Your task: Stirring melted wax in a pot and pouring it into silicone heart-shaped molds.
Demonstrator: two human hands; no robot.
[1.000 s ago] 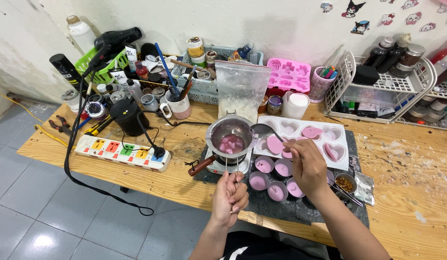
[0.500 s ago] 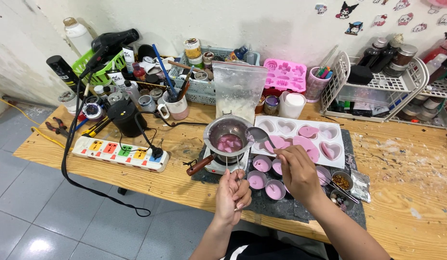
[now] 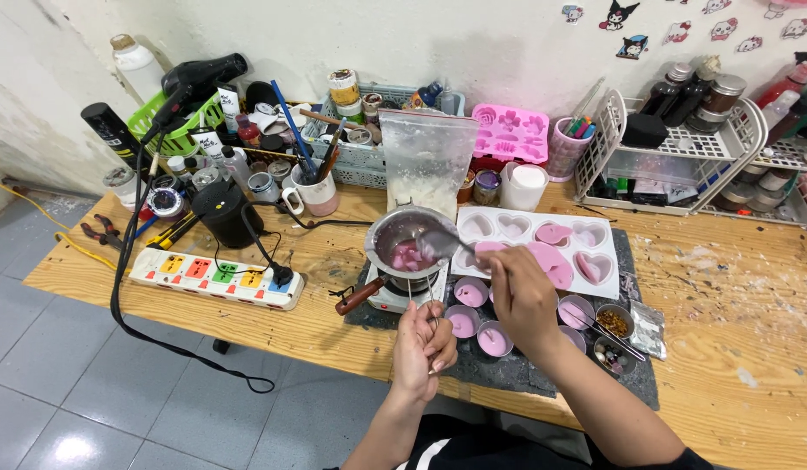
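Your right hand (image 3: 522,296) grips a metal spoon (image 3: 440,243), fingers clamped on its handle, with the bowl of the spoon dipped inside the small steel melting pot (image 3: 409,241). The pot holds pink, partly melted lumps and sits on a small white burner (image 3: 403,296) at the middle of the wooden surface (image 3: 334,252); its wooden handle points toward the near left edge. Your left hand (image 3: 423,345) is closed around thin metal wires (image 3: 428,296) that rise toward the pot's near side.

Just right of the pot lies a white silicone mould tray with heart-shaped cavities (image 3: 542,244); several cavities hold pink fill, others are bare. In front of the tray stand small round metal cups filled with pink wax (image 3: 469,292), on a dark mat (image 3: 542,374). Two little tins (image 3: 612,324) near your right forearm hold brownish and mixed bits.

Behind the pot, a clear zip bag (image 3: 428,161) holds white flakes. A multicoloured power strip (image 3: 216,277) lies to the left.
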